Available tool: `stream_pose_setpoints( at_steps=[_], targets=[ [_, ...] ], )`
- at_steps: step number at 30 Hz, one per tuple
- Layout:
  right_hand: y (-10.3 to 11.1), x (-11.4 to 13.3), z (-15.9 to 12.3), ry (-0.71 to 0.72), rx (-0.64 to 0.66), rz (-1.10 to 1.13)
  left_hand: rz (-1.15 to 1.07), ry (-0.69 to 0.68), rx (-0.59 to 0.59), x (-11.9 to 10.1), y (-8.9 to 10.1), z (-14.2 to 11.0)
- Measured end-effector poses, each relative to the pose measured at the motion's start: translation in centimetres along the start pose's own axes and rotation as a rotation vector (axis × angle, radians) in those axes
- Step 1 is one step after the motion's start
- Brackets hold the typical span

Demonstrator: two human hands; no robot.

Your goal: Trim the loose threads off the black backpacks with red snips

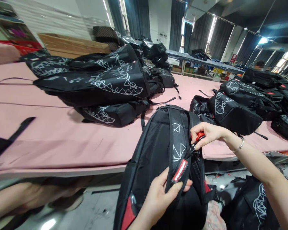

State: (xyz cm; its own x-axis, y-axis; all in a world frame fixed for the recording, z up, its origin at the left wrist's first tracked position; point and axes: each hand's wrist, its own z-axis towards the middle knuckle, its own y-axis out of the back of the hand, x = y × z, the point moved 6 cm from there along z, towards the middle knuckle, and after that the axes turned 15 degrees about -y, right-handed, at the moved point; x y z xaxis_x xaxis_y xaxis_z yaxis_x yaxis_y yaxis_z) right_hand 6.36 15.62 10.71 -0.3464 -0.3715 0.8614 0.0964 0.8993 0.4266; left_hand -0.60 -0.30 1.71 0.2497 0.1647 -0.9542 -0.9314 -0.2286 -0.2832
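A black backpack [150, 153] with white line drawings on its strap leans upright against the table edge in front of me. Pinched in my left hand [162, 195] is the backpack's shoulder strap [176, 140], just below a red label [180, 171] with white lettering. My right hand [204, 135] grips small scissors [197, 140] with red handles. Their dark blades point down and left to the strap, close to the label's upper end. Whether the blades touch a thread there, I cannot make out.
On the pink-covered table [50, 137] lie a stack of black backpacks [120, 80] at left and another pile [242, 105] at right. A further backpack [249, 204] sits low at right. Another person's bare limb [33, 195] shows at lower left. Cardboard [72, 44] stands behind.
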Motion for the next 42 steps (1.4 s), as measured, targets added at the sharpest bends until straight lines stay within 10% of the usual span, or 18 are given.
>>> stream_pose_setpoints(
  at_steps=[42],
  targets=[
    [-1.2,1.3,0.8,0.026,0.102,-0.09,-0.051,0.03,0.041,-0.2,-0.5,0.3]
  ],
)
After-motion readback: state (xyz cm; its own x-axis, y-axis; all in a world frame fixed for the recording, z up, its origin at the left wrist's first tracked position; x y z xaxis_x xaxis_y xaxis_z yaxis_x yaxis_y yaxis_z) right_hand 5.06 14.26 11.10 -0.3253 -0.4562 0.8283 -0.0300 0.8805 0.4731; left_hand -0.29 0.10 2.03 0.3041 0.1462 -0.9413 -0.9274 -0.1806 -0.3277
